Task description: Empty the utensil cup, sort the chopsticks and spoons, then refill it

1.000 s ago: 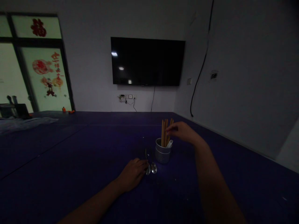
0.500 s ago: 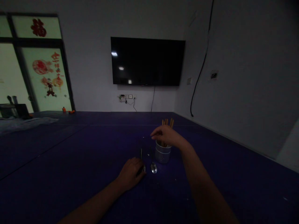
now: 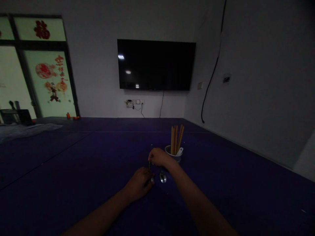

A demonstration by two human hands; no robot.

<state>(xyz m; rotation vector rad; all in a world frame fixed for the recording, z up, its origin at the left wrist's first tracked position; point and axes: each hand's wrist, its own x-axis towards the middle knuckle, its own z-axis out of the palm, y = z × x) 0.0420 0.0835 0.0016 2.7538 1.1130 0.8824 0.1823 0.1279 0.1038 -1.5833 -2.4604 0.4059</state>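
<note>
The room is dim. A small metal cup (image 3: 177,157) stands on the dark blue surface (image 3: 73,170) and holds several wooden chopsticks (image 3: 176,139) and a white spoon (image 3: 179,151). In front of the cup lies a metal spoon (image 3: 162,177). My left hand (image 3: 139,186) rests on the surface with its fingers curled round the bowl end of a second metal spoon (image 3: 152,179). My right hand (image 3: 159,157) is just left of the cup, its fingers pinched at the upper end of that spoon's handle.
A black television (image 3: 156,64) hangs on the far wall above a socket with cables (image 3: 134,103). A window with red paper decorations (image 3: 48,75) is at the left. A cable (image 3: 211,75) runs down the right wall.
My right hand left the chopsticks in the cup and came down and left to the spoon handle. My left hand shifted slightly and took hold of a spoon.
</note>
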